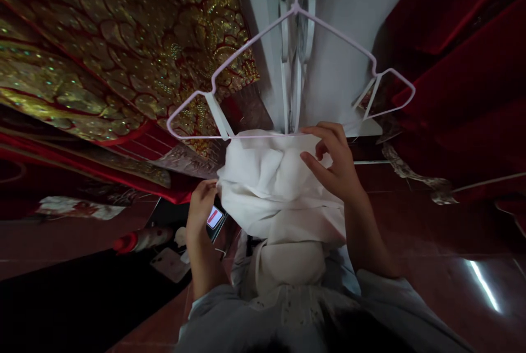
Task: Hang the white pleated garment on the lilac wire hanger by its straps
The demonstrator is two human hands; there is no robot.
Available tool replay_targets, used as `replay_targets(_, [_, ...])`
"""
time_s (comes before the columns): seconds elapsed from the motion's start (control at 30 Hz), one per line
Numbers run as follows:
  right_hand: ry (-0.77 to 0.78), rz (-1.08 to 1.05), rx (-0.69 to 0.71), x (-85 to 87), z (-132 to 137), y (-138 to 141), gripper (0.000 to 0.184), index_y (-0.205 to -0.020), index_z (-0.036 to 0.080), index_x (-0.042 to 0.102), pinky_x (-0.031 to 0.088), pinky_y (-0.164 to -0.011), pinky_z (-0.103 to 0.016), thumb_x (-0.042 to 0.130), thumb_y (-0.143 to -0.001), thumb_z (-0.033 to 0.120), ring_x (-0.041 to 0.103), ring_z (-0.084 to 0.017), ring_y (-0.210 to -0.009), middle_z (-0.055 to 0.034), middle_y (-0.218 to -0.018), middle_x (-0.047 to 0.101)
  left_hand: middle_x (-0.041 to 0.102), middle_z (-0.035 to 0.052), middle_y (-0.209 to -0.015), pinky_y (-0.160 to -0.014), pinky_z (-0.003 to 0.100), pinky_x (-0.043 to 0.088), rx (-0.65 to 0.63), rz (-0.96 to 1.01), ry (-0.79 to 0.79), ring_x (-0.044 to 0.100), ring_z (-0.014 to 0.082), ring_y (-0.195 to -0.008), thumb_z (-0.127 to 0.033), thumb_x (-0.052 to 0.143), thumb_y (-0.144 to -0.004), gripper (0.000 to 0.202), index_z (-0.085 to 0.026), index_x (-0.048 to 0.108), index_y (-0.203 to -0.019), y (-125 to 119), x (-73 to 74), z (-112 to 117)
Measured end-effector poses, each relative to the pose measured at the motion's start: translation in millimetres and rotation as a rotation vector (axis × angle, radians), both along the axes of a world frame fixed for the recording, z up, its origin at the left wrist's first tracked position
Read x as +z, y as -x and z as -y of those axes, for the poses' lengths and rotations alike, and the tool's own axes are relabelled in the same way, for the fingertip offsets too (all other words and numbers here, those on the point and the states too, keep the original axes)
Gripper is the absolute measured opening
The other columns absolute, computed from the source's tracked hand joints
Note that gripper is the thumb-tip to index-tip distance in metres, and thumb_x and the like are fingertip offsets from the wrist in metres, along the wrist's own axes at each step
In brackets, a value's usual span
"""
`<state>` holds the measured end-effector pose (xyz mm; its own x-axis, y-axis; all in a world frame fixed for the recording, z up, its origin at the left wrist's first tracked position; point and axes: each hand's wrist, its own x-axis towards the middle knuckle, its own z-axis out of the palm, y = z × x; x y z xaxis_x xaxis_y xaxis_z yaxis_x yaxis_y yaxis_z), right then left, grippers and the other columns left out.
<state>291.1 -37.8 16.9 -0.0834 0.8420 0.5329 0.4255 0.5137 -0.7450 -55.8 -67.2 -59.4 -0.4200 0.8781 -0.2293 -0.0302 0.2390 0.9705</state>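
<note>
The left hand [201,205] has fingertips at the edge of creased white fabric [279,177], its grip indeterminable; the right hand [335,164] is open, curved fingers parted from the thumb. The fabric gathers at a slender lilac clothes hanger's [295,10] straight lower bar, near sequinned, scallop-patterned gold cloth [164,51].

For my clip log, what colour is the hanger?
The hanger is pale lilac, clearest in head view.

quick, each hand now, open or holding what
Left hand: at the white cloth's edge, grip unclear.
Right hand: open, thumb and forefinger apart.
</note>
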Motion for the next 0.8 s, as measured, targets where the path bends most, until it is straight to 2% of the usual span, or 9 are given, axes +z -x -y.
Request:
replay_targets(0.07, [0.001,0.000,-0.014,-0.4,0,0,0.036,-0.138,0.032,0.072,0.063,-0.075,-0.035,0.070,-0.103,0.041,0.053,-0.011,-0.072,-0.0076,-0.134,0.065,0.076,0.0034,-0.086,-0.079,0.026,0.055,0.036,-0.057,-0.070,0.070,0.0188,-0.085,-0.024,0.082,-0.061,0.029,-0.017,0.077,-0.089,-5,3.9,-1])
replay_targets(0.13, [-0.001,-0.008,-0.018,-1.0,-1,0,0.036,-0.138,0.032,0.072,0.063,-0.074,-0.035,0.070,-0.103,0.042,0.053,-0.011,-0.072,-0.0079,-0.134,0.065,0.076,0.0038,-0.091,-0.084,0.027,0.057,0.032,-0.100,-0.219,0.072,0.0180,-0.088,-0.030,0.086,-0.073,0.028,-0.017,0.079,-0.097,-18,16.3,-3])
replay_targets(0.27, [-0.012,-0.015,-0.013,-2.1,0,3,0.037,-0.138,0.033,0.072,0.062,-0.073,-0.034,0.071,-0.103,0.041,0.053,-0.011,-0.072,-0.0077,-0.134,0.066,0.073,-0.0001,-0.082,-0.074,0.028,0.059,0.026,-0.143,-0.657,0.069,0.0146,-0.072,-0.040,0.095,-0.086,0.035,-0.019,0.081,-0.110,-60,53.6,-15])
replay_targets(0.33, [-0.019,-0.017,-0.011,-2.2,0,3,0.036,-0.138,0.033,0.072,0.062,-0.072,-0.034,0.072,-0.102,0.039,0.053,-0.011,-0.072,-0.0073,-0.132,0.066,0.073,-0.0022,-0.080,-0.066,0.026,0.055,0.074,-0.137,-0.798,0.064,0.0120,-0.066,-0.040,0.095,-0.090,0.034,-0.024,0.082,-0.118,-78,69.9,-24])
replay_targets(0.43, [-0.027,-0.024,-0.008,-2.1,0,2,0.037,-0.138,0.033,0.072,0.061,-0.071,-0.033,0.073,-0.101,0.036,0.053,-0.011,-0.071,-0.0067,-0.132,0.066,0.070,-0.0029,-0.073,-0.056,0.023,0.046,0.005,-0.124,-0.828,0.059,0.0097,-0.060,-0.040,0.093,-0.095,0.030,-0.024,0.085,-0.120,-97,85.9,-36])
replay_targets(0.53, [-0.036,-0.016,-0.014,-2.2,-1,0,0.036,-0.137,0.033,0.072,0.061,-0.070,-0.033,0.073,-0.101,0.034,0.052,-0.010,-0.070,-0.0065,-0.132,0.066,0.063,-0.0041,-0.061,-0.048,0.022,0.039,-0.121,-0.094,-0.746,0.052,0.0081,-0.051,-0.044,0.093,-0.095,0.026,-0.022,0.087,-0.107,-105,97.8,-39])
replay_targets(0.63, [-0.051,0.000,-0.032,-2.7,-2,0,0.035,-0.136,0.033,0.072,0.061,-0.068,-0.033,0.072,-0.101,0.033,0.052,-0.011,-0.069,-0.0068,-0.131,0.067,0.050,-0.0066,-0.051,-0.039,0.022,0.025,-0.213,0.058,-0.727,0.039,0.0060,-0.040,-0.047,0.094,-0.093,0.024,-0.023,0.087,-0.097,-102,114.7,-34])
replay_targets(0.73, [-0.067,0.010,-0.028,-3.0,-3,-1,0.034,-0.136,0.033,0.072,0.060,-0.068,-0.033,0.071,-0.102,0.030,0.052,-0.010,-0.069,-0.0064,-0.130,0.067,0.037,-0.0093,-0.047,-0.035,0.023,0.024,-0.310,0.252,-0.728,0.032,0.0064,-0.034,-0.057,0.095,-0.088,0.042,-0.030,0.085,-0.118,-84,133.5,-29])
replay_targets(0.8, [-0.078,0.008,-0.020,-3.1,-3,-2,0.035,-0.136,0.033,0.073,0.060,-0.069,-0.032,0.072,-0.101,0.027,0.053,-0.010,-0.071,-0.0058,-0.129,0.067,0.043,-0.0082,-0.051,-0.040,0.024,0.035,-0.243,0.272,-0.718,0.049,0.0096,-0.038,-0.064,0.076,-0.102,0.047,-0.035,0.074,-0.139,-67,138.8,-29])
